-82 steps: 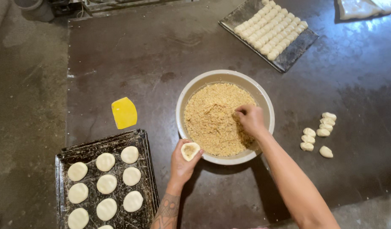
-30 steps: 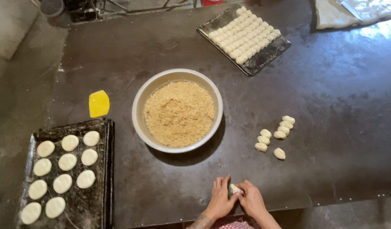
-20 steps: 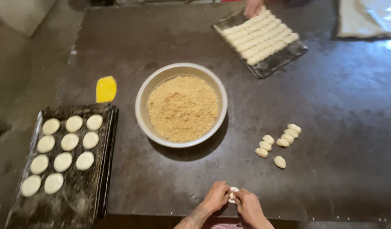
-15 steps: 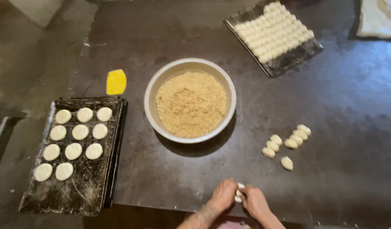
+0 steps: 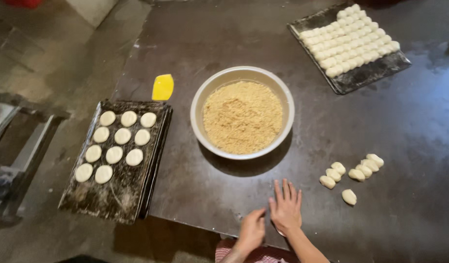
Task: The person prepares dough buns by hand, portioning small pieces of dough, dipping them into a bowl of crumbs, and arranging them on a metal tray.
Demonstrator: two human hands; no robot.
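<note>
Both hands low at the near edge of the dark desk [image 5: 380, 122]. Right hand [image 5: 286, 207] lies flat, palm down, fingers spread and fully open, pressing on the desk surface; a pale sliver shows at its heel, likely a dough piece underneath, mostly hidden. Left hand [image 5: 251, 230] sits just beside it to the left, fingers loosely curled; can't tell whether its grip has hold of anything.

Metal bowl [image 5: 200, 95] of tan crumbs [image 5: 243, 117] stands mid-desk, well apart from the hands. Right of the hands, a loose cluster of small dough pieces [image 5: 353, 173] lies on the bare desk, one piece a little apart and nearer the edge.

Left side: dark baking tray [image 5: 122, 195] overhanging the near desk edge, carrying ten flattened dough rounds [image 5: 115, 146] in rows on its far half. Yellow scraper [image 5: 162, 87] lies just beyond that tray. Far right corner: second tray [image 5: 366, 75] packed with tight rows of small dough rolls [image 5: 349, 39].
</note>
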